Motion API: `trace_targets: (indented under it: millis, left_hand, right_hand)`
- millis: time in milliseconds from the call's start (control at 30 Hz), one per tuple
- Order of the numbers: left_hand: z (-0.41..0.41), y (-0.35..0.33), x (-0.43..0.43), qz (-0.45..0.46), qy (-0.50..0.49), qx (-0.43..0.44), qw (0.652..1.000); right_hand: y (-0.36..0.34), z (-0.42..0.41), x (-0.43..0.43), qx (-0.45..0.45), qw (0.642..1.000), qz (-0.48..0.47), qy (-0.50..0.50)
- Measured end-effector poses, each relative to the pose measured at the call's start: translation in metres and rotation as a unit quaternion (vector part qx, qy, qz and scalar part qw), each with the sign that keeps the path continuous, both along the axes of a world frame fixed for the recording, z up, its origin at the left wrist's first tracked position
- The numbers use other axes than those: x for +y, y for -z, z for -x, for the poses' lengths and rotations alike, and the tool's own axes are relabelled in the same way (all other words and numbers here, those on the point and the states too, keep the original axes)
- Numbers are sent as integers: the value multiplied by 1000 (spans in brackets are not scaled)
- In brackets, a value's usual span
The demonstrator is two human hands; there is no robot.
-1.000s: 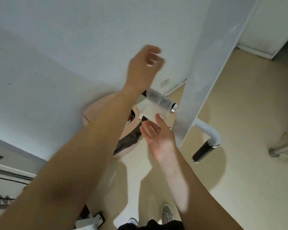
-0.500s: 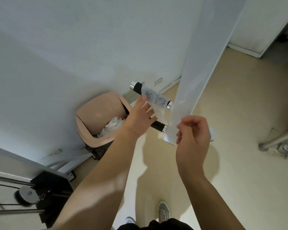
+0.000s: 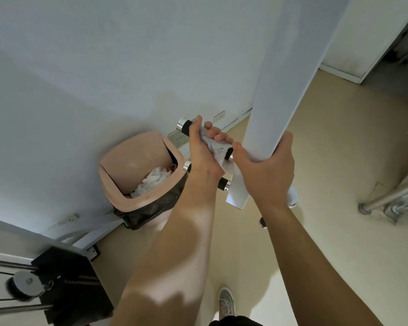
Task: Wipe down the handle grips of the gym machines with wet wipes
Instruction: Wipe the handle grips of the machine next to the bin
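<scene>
The white machine arm (image 3: 290,90) hangs down in front of me, the biggest thing here, and my right hand (image 3: 266,170) is wrapped around its lower part, fingers closed on it to steady it. Below and to the left stands the pink bin (image 3: 137,156), lid tipped open, with crumpled used wipes (image 3: 152,182) inside and a dark bag around its base. A black weight block with a pulley (image 3: 57,283) sits at the lower left on the floor.

My left hand (image 3: 201,154) is closed around the upper handle grip (image 3: 186,127), with the wet wipe (image 3: 216,147) pressed between my palm and the black rubber. Only the chrome-capped end of the grip pokes out past my thumb. A second grip (image 3: 223,184) runs just below it, mostly hidden by my wrist; I judge it is yet to be cleaned.

What could go wrong: the wipe is bunched, so as I slide along it may ride over one side and leave the far face of the grip unwiped. A loose tail hangs near the arm and could snag or tear at the metal collar. If my right hand slackens, the arm may swing and pull the grip out of my hold.
</scene>
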State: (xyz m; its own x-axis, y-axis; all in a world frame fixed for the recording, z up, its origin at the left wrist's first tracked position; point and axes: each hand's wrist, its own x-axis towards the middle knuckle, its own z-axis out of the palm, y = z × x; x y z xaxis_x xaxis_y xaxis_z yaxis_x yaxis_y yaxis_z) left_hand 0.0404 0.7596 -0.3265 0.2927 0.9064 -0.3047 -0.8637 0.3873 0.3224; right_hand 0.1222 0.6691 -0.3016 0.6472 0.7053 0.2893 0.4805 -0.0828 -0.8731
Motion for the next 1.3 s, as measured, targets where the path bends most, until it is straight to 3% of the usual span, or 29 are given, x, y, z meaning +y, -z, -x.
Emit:
trace_targets:
  millis: [167, 267, 400, 467, 567, 700, 800, 933, 1000, 1167, 1300]
  left_hand:
    - [15, -25, 20, 113, -48, 87, 989]
    - [5, -21, 15, 81, -61, 80, 992]
    - [-14, 6, -11, 17, 16, 9, 1000]
    - [-19, 8, -10, 5, 24, 26, 999]
    - [-16, -6, 4, 43, -13, 91, 995]
    - [13, -29, 30, 98, -66, 113, 987]
    - [21, -26, 39, 88, -98, 114, 985]
    - [13, -2, 20, 28, -41, 15, 999]
    - [12, 11, 7, 5, 0, 5, 1000]
    - [3, 22, -9, -74, 51, 47, 995]
    - [-10, 23, -1, -45, 66, 117, 990]
  right_hand:
    - [8, -1, 3, -13, 1000, 7, 6]
    - [9, 0, 7, -15, 1000, 5, 24]
    - [9, -4, 12, -25, 999, 5, 31]
    - [8, -7, 13, -26, 999, 8, 27]
    - [9, -10, 11, -24, 1000, 12, 7]
    - [10, -8, 11, -26, 1000, 4, 4]
    - [11, -5, 11, -30, 999, 1, 15]
    - [10, -6, 14, -24, 999, -3, 23]
    - [11, -8, 16, -22, 1000, -3, 19]
    - [12, -10, 18, -23, 999, 1, 25]
    - [14, -8, 18, -30, 999, -5, 27]
